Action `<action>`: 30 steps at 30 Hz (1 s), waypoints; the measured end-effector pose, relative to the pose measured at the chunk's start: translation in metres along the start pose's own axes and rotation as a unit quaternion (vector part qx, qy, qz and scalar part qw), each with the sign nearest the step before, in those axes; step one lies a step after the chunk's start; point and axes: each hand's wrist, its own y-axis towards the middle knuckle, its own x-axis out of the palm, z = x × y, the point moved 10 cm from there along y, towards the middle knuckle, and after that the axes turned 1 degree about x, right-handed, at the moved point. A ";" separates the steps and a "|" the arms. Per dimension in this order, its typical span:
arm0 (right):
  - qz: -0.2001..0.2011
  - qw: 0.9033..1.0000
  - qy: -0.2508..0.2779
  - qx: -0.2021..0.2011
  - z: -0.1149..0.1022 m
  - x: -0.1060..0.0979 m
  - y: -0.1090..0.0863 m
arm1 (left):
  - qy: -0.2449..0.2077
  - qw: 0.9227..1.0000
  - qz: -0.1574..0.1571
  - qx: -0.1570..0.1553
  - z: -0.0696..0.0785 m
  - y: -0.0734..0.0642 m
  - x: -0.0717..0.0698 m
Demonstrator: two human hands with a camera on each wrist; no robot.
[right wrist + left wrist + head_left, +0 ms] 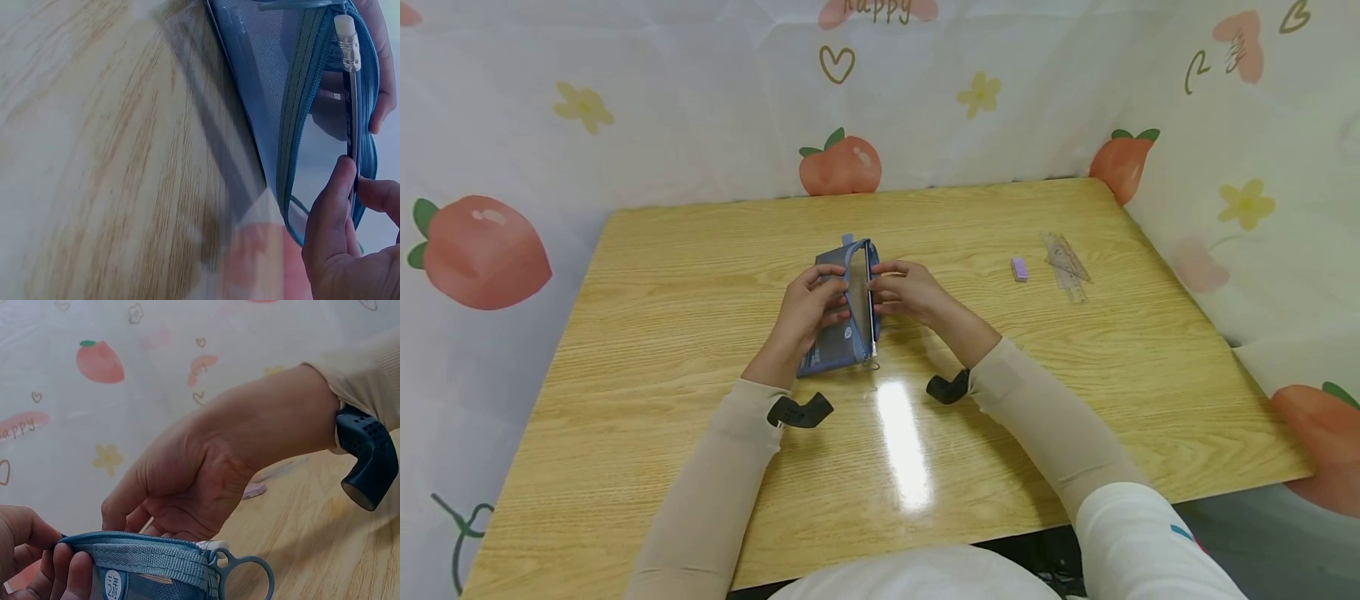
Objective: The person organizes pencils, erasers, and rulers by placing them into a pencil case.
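A blue mesh pencil case (835,342) stands unzipped on the table, its mouth spread apart. My left hand (805,304) pinches one side of its zipper edge between thumb and fingers. At the opposite side of the mouth, my right hand (910,292) pinches a dark pencil (349,125) between thumb and fingers. The pencil lies lengthwise along the opening, its white eraser (344,25) by the zipper-pull end. A ring-shaped pull (250,575) hangs off that end in the left wrist view. What lies deeper inside the case is hidden.
On the right part of the wooden table (662,292) lie a small purple eraser (1019,269) and, beyond it, clear plastic rulers (1066,265). A printed cloth (700,100) rises behind the table and along its right side.
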 end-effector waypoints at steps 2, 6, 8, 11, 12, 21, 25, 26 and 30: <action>0.003 1.000 0.000 0.000 -0.001 0.000 0.000 | -0.002 1.000 -0.001 0.000 0.000 0.000 0.000; 0.012 1.000 -0.007 -0.004 -0.003 0.000 -0.001 | -0.003 1.000 -0.002 -0.001 0.000 0.000 0.001; 0.015 1.000 -0.009 -0.007 -0.004 0.001 -0.002 | 0.000 1.000 -0.002 -0.002 -0.001 0.000 0.001; 0.017 1.000 -0.012 -0.009 -0.005 0.002 -0.002 | 0.006 1.000 -0.002 -0.006 -0.002 -0.001 0.002; 0.016 1.000 -0.012 -0.009 -0.005 0.002 -0.002 | 0.007 1.000 -0.002 -0.007 -0.002 -0.001 0.002; 0.021 1.000 -0.018 -0.015 -0.005 0.006 0.000 | 0.006 1.000 0.001 -0.006 -0.001 -0.001 0.001; 0.024 0.999 -0.023 -0.016 -0.005 0.007 0.000 | 0.006 1.000 -0.001 -0.007 0.000 -0.002 0.001; 0.025 0.999 -0.023 -0.017 -0.005 0.007 0.000 | 0.006 1.000 -0.002 -0.008 0.000 -0.002 0.001; 0.027 0.999 -0.028 -0.018 -0.006 0.007 0.000 | 0.003 1.000 -0.004 -0.009 0.001 -0.002 0.001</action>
